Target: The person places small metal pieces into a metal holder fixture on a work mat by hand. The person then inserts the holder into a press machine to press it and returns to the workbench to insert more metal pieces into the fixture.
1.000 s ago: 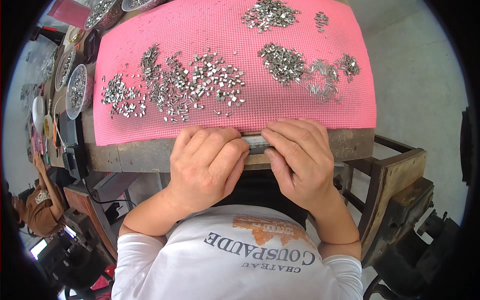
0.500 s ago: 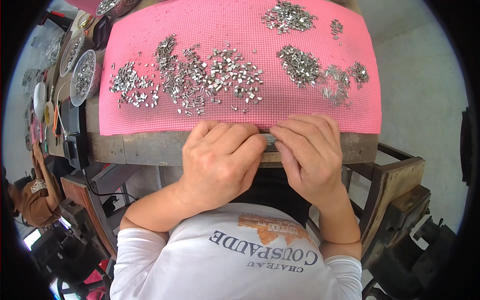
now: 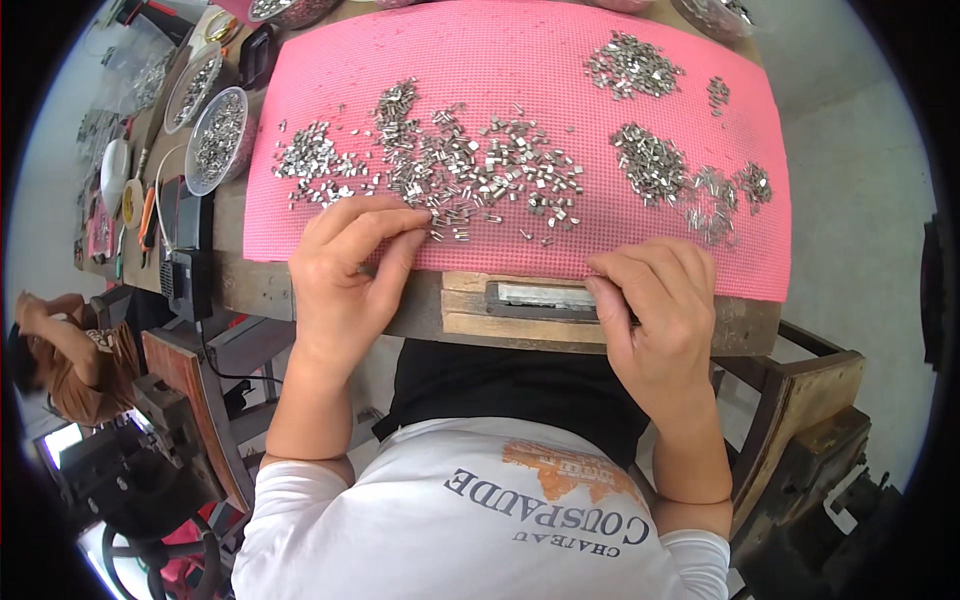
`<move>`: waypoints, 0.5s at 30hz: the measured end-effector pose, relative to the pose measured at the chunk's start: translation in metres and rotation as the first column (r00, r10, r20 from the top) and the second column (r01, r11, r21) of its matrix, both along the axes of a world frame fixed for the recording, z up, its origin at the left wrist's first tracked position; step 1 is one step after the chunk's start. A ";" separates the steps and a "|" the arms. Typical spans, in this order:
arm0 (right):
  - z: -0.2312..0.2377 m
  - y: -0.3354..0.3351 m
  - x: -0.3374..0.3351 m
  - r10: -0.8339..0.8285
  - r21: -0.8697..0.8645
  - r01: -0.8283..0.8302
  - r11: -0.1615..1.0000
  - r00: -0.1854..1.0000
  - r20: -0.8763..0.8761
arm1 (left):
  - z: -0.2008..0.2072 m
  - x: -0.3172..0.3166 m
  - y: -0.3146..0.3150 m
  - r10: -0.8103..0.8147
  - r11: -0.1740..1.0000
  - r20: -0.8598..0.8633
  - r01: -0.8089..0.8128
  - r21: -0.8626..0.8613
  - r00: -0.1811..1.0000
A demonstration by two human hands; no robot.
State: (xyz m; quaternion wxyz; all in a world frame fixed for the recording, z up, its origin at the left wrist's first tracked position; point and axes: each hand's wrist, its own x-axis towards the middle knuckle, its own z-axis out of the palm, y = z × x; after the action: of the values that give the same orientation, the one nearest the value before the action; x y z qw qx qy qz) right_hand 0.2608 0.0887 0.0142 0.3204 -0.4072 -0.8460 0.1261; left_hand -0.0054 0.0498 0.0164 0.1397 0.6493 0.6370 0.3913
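My left hand (image 3: 352, 262) reaches over the near edge of a pink mesh mat (image 3: 400, 50). Thumb and forefinger nearly meet beside a loose pile of small silvery metal pieces (image 3: 455, 175); whatever sits between the tips is too small to make out. Closed in a similar pinch, my right hand (image 3: 662, 315) hovers at the right end of a wooden block (image 3: 465, 312) on the table's front edge. A narrow grey metal bar (image 3: 545, 297) lies set into that block. Anything between the right fingertips is hidden.
More metal bits form separate heaps (image 3: 632, 66) at the mat's right. Clear plastic tubs (image 3: 218, 140) of similar bits stand at left, near a black box (image 3: 187, 285) with a cable. Another person (image 3: 75, 355) sits far left. Machine parts (image 3: 815, 450) flank the table's right side.
My hands were together at the table edge; now they are apart. The left has moved left to the metal pieces, uncovering the wooden block. The whole view has shifted slightly.
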 end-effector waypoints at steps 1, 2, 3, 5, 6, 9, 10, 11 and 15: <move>0.000 0.002 -0.004 0.006 0.003 -0.006 1.000 1.000 -0.005 | -0.001 -0.006 0.000 -0.008 0.999 -0.103 0.011 0.030 0.995; 0.001 0.004 -0.009 0.013 -0.026 -0.013 1.000 1.000 0.013 | -0.002 -0.009 -0.001 -0.013 0.998 -0.205 0.026 0.059 0.979; 0.002 0.006 -0.014 0.021 -0.055 -0.019 0.998 0.999 0.033 | -0.003 -0.010 -0.001 -0.039 0.997 -0.239 0.055 0.061 0.970; 0.000 0.011 -0.024 0.023 -0.061 -0.021 0.998 0.999 0.037 | -0.004 -0.009 -0.001 -0.045 0.996 -0.284 0.064 0.057 0.958; 0.000 0.013 -0.027 0.019 -0.071 -0.016 0.997 0.999 0.044 | -0.004 -0.008 0.000 -0.059 0.996 -0.326 0.079 0.050 0.944; 0.000 0.017 -0.035 0.008 -0.057 -0.003 0.998 0.995 0.096 | -0.003 -0.006 0.003 -0.085 0.994 -0.359 0.102 0.030 0.929; 0.000 0.017 -0.036 0.007 -0.056 -0.001 0.998 0.995 0.099 | -0.002 -0.006 0.004 -0.109 0.992 -0.393 0.123 0.011 0.913; 0.001 0.018 -0.038 -0.003 -0.047 0.008 0.999 0.994 0.107 | -0.001 -0.005 0.004 -0.110 0.992 -0.390 0.125 0.013 0.914; 0.002 0.018 -0.038 -0.008 -0.036 0.014 0.999 0.984 0.179 | 0.002 -0.004 0.006 -0.140 0.989 -0.498 0.145 -0.029 0.856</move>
State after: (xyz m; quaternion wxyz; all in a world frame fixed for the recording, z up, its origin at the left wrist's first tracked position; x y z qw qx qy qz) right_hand 0.2232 0.1063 0.0164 0.2365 -0.4273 -0.8665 0.1030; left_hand -0.0091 0.0554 0.0188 -0.0039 0.7742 0.5999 0.2021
